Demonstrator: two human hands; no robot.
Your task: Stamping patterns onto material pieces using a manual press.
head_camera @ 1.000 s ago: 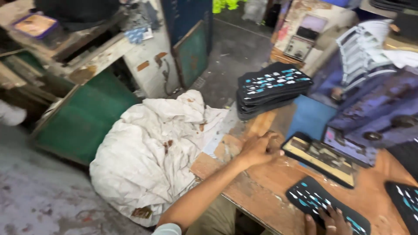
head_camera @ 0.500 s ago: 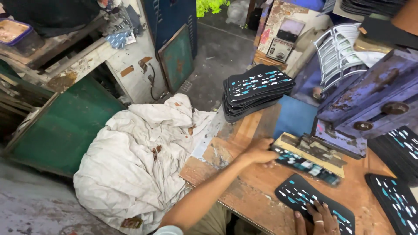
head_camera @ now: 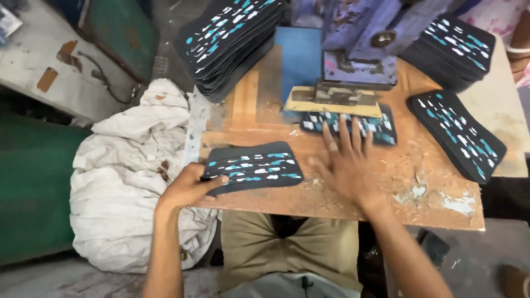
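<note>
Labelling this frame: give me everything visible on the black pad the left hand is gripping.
The pad is a flat, dark, roughly rectangular piece with curved long edges, looking like foam or rubber. Its top carries rows of small teal and white dashes. It lies flat on the worn wooden bench near the front edge. The left hand grips its left end, thumb on top. The right hand lies beside its right end, apart from it, fingers reaching onto another pad under the press.

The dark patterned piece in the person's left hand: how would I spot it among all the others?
Start at the worn wooden table and go to its near edge, beside the white cloth bundle. There a single black piece with teal and white dashes lies flat, its end gripped by the left hand. Unlike the stacked piles, it lies alone.
</note>
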